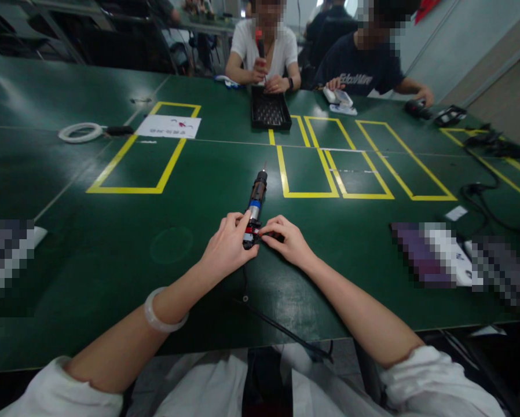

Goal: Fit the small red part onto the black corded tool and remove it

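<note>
An electric screwdriver [256,196] lies on the green table with its thin bit pointing away from me. Its inner parts are exposed: a silver motor section with a blue band, and small red and pale parts at the rear. My left hand [229,243] grips the rear part from the left, thumb and fingers around it. From the right, my right hand [288,238] pinches at the red parts, fingertips pressed together. What exactly those fingertips hold is too small to make out. A black cord [281,329] runs from the rear end toward the table's front edge.
Yellow tape rectangles [125,190] mark the table. Ahead stands a black tray [271,110], where a person works with a red-and-black tool [260,45]. A paper sheet [168,126] and a coiled white cable [81,132] lie at left, a purple-and-white item [434,255] at right.
</note>
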The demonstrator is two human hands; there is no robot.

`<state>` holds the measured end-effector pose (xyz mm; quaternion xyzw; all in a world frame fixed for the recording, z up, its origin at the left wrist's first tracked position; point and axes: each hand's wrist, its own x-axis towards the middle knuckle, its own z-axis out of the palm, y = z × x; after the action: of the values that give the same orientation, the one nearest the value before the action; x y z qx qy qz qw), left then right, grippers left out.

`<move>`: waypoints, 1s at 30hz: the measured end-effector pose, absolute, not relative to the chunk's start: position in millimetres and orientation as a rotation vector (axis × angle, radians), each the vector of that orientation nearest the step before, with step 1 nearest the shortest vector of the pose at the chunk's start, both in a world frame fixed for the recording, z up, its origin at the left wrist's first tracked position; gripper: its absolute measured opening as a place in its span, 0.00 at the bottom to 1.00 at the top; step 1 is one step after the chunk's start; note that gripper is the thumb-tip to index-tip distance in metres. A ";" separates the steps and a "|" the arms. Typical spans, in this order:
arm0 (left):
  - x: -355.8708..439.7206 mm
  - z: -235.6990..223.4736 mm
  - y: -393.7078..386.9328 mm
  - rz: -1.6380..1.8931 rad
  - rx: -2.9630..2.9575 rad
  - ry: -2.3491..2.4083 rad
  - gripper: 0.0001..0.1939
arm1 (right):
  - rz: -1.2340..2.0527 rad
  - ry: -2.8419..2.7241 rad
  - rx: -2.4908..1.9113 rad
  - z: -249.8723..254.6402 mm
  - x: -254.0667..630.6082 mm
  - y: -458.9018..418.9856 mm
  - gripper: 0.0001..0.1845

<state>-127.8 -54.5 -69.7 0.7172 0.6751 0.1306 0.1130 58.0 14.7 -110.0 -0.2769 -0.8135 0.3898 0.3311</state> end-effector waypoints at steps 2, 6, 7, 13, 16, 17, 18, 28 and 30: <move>-126.8 -68.5 -55.0 0.375 2.107 1.995 0.40 | 1.030 -2.125 -0.729 -109.4 58.6 13.4 0.08; -124.0 -67.5 -53.4 0.353 2.117 2.039 0.39 | 1.019 -2.109 -0.741 -106.1 57.3 10.2 0.09; -123.3 -67.5 -52.4 0.345 2.121 2.062 0.38 | 1.015 -2.103 -0.750 -104.9 56.8 9.4 0.09; -123.7 -66.8 -46.2 0.261 2.150 2.177 0.37 | 1.155 -2.026 -0.789 -100.4 56.7 6.5 0.09; -129.1 -66.5 -45.7 0.227 2.181 2.176 0.37 | 1.200 -2.005 -0.779 -103.0 57.7 7.3 0.10; -131.7 -66.3 -45.8 0.219 2.194 2.174 0.37 | 1.191 -1.989 -0.779 -104.3 58.1 8.0 0.10; -134.8 -65.9 -45.8 0.210 2.203 2.177 0.37 | 1.193 -1.982 -0.781 -105.5 58.5 8.9 0.10; -213.3 -57.6 -38.4 0.015 1.935 2.355 0.40 | 1.200 -2.080 -0.773 -102.5 61.9 11.7 0.07; -239.0 -56.2 -37.4 -0.004 1.841 2.395 0.41 | 1.191 -2.090 -0.777 -102.2 62.0 11.7 0.07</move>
<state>-239.0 -37.4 -56.2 0.6083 0.7914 -0.0012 0.0603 62.0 11.7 -102.2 -0.2931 -0.7881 0.4492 0.3021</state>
